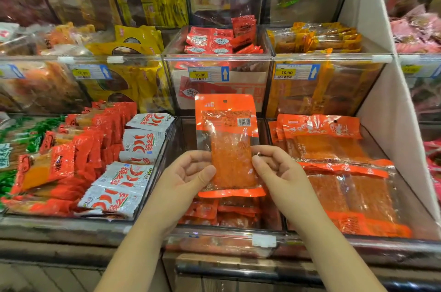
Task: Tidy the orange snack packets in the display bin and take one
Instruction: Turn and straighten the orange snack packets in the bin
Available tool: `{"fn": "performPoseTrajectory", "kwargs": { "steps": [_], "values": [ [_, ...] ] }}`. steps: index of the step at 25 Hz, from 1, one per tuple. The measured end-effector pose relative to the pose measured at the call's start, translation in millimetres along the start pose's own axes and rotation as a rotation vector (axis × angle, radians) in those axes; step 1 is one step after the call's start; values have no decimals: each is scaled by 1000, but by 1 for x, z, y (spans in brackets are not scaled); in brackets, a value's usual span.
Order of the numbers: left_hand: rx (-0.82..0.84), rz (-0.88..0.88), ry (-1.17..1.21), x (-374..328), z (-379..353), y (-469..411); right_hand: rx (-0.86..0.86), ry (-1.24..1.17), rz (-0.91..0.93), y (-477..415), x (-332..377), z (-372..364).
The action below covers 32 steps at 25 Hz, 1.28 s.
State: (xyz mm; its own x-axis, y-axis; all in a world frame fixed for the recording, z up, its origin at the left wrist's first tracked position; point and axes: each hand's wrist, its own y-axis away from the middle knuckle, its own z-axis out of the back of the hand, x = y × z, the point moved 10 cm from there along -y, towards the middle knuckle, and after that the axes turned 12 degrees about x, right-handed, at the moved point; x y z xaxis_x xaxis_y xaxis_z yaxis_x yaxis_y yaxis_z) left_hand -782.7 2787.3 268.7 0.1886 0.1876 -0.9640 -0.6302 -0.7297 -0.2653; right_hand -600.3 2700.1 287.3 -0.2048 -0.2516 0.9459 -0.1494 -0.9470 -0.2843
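Flat orange plastic snack packet (pixel 229 146), clear-windowed: held upright, barcode side to camera, above the clear acrylic display bin (pixel 222 235). Both hands curled on it: left hand (pixel 188 172) and right hand (pixel 274 167) each pinch a lower side edge. Step looks like taking one. Next: draw it clear; loose orange packets (pixel 214 213) below may want squaring.

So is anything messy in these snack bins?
Yes. One red packet sticks up above its flat neighbours in the middle-shelf bin, and the white chili packets lie tumbled at different angles.
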Motion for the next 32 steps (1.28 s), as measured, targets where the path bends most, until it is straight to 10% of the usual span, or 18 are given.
{"fn": "performPoseTrajectory", "kwargs": {
  "steps": [15, 20, 23, 32],
  "values": [
    [-12, -51, 9, -7, -3, 1, 97, -54, 13, 1, 5, -10],
    [-119, -169, -727, -28, -11, 8, -8, 123, 70, 1, 9, -6],
    [193, 31, -512, -4, -39, 1, 151, 263, 90, 3, 14, -25],
    [155, 33, -23, -3, -19, 1, -5, 153, 53, 1, 6, -6]
  ]
}}
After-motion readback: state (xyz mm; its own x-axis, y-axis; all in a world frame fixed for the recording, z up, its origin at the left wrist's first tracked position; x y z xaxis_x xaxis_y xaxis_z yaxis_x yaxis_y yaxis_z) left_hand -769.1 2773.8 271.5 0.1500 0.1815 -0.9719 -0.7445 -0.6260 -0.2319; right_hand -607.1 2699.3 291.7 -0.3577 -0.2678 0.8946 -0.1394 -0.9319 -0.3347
